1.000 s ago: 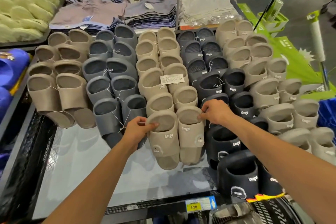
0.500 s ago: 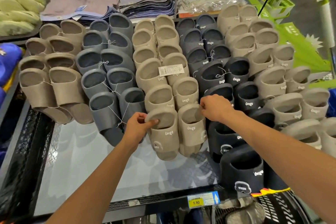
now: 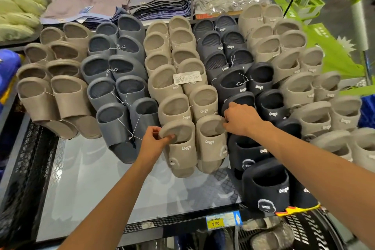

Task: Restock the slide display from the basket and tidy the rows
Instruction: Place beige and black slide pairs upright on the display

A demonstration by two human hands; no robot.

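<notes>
On the shelf [image 3: 101, 178], left grip [image 3: 154, 140] and right grip [image 3: 241, 119] pinch the front beige slides [image 3: 211, 144] by their heels

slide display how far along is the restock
Done: five colour columns stand filled toward the back. In hand: left hand and right hand grip the heels of the front beige pair. Left: bare shelf at front left; more slides wait below the edge.

Slides [image 3: 183, 149]: matt, smooth foam-like plastic. Shelf [image 3: 85, 178]: glossy, reflective sheet. Side panel [image 3: 26, 168]: black metal mesh. Tag [image 3: 187, 77]: paper.
</notes>
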